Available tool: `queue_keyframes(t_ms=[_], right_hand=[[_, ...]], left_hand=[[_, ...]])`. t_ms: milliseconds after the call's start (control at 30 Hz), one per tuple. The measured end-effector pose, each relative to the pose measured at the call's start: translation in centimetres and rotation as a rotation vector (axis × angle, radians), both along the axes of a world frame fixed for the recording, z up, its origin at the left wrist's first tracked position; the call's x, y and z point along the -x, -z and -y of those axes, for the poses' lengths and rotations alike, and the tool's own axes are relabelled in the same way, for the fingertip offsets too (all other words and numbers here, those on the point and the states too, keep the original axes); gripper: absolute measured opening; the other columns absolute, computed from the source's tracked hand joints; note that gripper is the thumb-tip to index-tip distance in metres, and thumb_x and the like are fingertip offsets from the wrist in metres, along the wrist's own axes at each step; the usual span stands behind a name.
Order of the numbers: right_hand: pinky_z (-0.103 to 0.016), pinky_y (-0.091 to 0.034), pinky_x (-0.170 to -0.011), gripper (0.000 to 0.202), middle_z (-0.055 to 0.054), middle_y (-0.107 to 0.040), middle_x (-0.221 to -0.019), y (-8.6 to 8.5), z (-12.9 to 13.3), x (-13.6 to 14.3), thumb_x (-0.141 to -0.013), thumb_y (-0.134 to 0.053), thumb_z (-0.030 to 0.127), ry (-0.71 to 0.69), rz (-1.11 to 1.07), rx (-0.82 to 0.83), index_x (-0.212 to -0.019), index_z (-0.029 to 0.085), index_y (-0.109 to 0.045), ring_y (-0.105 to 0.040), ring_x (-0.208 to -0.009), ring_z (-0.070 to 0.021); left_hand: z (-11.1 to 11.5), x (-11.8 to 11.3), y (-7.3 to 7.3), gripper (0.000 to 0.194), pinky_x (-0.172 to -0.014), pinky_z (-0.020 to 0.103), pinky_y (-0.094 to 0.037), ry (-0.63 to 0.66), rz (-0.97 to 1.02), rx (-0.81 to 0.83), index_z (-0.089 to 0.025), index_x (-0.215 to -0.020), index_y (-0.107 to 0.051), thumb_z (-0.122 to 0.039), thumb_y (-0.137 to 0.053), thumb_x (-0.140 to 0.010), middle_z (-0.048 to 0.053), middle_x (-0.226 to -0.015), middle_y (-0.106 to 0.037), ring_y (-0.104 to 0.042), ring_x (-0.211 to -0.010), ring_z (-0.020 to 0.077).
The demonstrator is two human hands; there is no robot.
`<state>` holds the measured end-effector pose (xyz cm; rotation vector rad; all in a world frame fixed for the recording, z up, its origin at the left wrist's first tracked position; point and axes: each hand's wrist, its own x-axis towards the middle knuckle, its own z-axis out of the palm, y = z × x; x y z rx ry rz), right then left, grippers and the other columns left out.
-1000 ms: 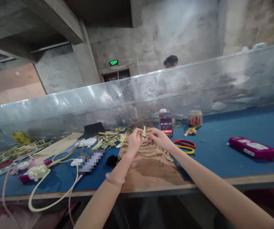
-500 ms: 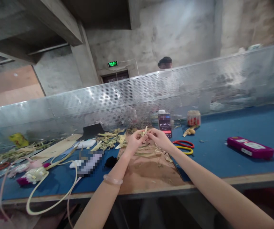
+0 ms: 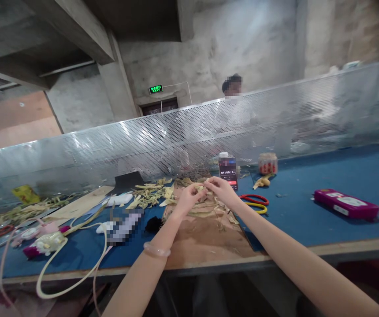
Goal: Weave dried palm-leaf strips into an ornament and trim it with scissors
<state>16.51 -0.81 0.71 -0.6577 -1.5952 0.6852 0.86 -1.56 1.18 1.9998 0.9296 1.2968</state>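
Over a brown board (image 3: 209, 246) on the table, my two hands meet with fingertips pinched. My left hand (image 3: 189, 198), with a pale bangle on the wrist, is closed on a pale strip of dried husk (image 3: 201, 188). Just to its right, my right hand (image 3: 221, 190) is pinched at the same small piece. Fingers cover most of the strip, so its shape is hard to make out. More husk scraps (image 3: 206, 212) lie on the board beneath the hands. A heap of husk pieces (image 3: 151, 193) is to the left.
A phone (image 3: 228, 169) showing a timer stands behind my right hand. Red-and-yellow-handled scissors (image 3: 255, 203), a jar (image 3: 268, 164) and a purple box (image 3: 346, 204) are to the right. Cables (image 3: 73, 288) loop at left. A person (image 3: 232, 94) is beyond the perforated metal screen (image 3: 126, 141).
The strip that stuck up between my fingertips has dropped lower and shows less. My left hand has shifted slightly down. The person behind the screen has moved a little right.
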Motion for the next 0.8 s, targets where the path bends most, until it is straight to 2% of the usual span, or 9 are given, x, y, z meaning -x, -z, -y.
queue_keyframes(t_ms=[267, 567, 667, 733, 800], right_hand=[[-0.024, -0.035, -0.052, 0.029, 0.003, -0.049, -0.054, -0.6, 1.2, 0.1, -0.071, -0.059, 0.044, 0.184, -0.033, -0.015, -0.059, 0.018, -0.052, -0.044, -0.054, -0.0121], [-0.025, -0.037, -0.053, 0.029, 0.002, -0.05, -0.059, 0.1, 0.5, 0.3, -0.075, -0.055, 0.044, 0.285, -0.023, -0.093, -0.06, 0.019, -0.052, -0.046, -0.057, -0.013], [-0.026, -0.04, -0.059, 0.026, -0.001, -0.057, -0.069, 0.0, 0.3, -0.2, -0.078, -0.052, 0.043, 0.229, -0.001, -0.097, -0.071, 0.019, -0.059, -0.051, -0.063, -0.0143], [-0.028, -0.042, -0.07, 0.026, -0.003, -0.061, -0.087, -0.2, 0.3, -0.5, -0.081, -0.05, 0.041, 0.166, 0.038, -0.143, -0.089, 0.02, -0.063, -0.055, -0.078, -0.0161], [-0.031, -0.04, -0.081, 0.027, -0.005, -0.06, -0.097, -0.5, 0.2, -0.8, -0.081, -0.051, 0.04, 0.108, 0.164, -0.22, -0.097, 0.022, -0.065, -0.053, -0.091, -0.0179]], left_hand=[[-0.2, -0.3, 0.4, 0.041, -0.049, 0.021, -0.034, 0.018, -0.025, 0.0, -0.014, -0.098, -0.06, -0.044, -0.061, -0.07, -0.004, -0.057, -0.047, -0.041, -0.05, 0.0081], [0.2, -0.6, 0.4, 0.033, -0.048, 0.02, -0.031, 0.018, -0.002, 0.009, -0.016, -0.093, -0.06, -0.041, -0.057, -0.072, -0.006, -0.054, -0.042, -0.038, -0.049, 0.0079], [0.3, -0.5, 0.5, 0.025, -0.047, 0.019, -0.028, 0.034, -0.033, 0.025, -0.015, -0.084, -0.06, -0.037, -0.056, -0.073, -0.005, -0.056, -0.042, -0.036, -0.049, 0.0073], [0.4, -0.5, 0.4, 0.021, -0.048, 0.02, -0.027, 0.062, -0.083, 0.011, -0.014, -0.076, -0.06, -0.034, -0.056, -0.072, -0.005, -0.055, -0.041, -0.034, -0.05, 0.0073], [0.5, -0.5, 0.4, 0.02, -0.048, 0.02, -0.026, 0.083, -0.126, -0.004, -0.013, -0.07, -0.059, -0.033, -0.056, -0.072, -0.005, -0.055, -0.04, -0.033, -0.052, 0.0076]])
